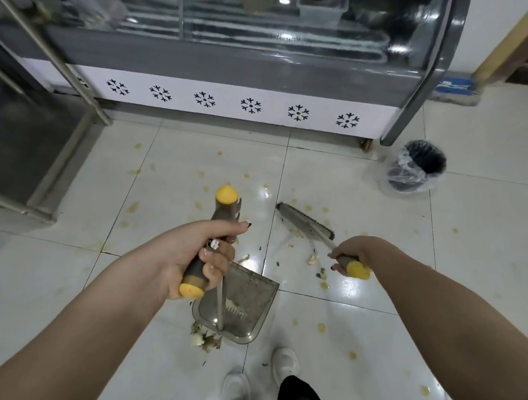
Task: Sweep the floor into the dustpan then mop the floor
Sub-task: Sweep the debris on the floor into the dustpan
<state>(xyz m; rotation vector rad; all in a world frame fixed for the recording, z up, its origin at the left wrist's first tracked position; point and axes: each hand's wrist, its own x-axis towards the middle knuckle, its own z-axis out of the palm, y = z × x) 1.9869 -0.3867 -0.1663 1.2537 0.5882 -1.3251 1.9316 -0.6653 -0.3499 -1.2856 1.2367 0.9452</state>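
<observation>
Underfoot, glossy tiles point(502, 214), scattered scraps point(205, 338).

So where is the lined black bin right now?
In the head view the bin stands on the floor at right, by the right corner of the display cooler, beyond the broom head.
</observation>
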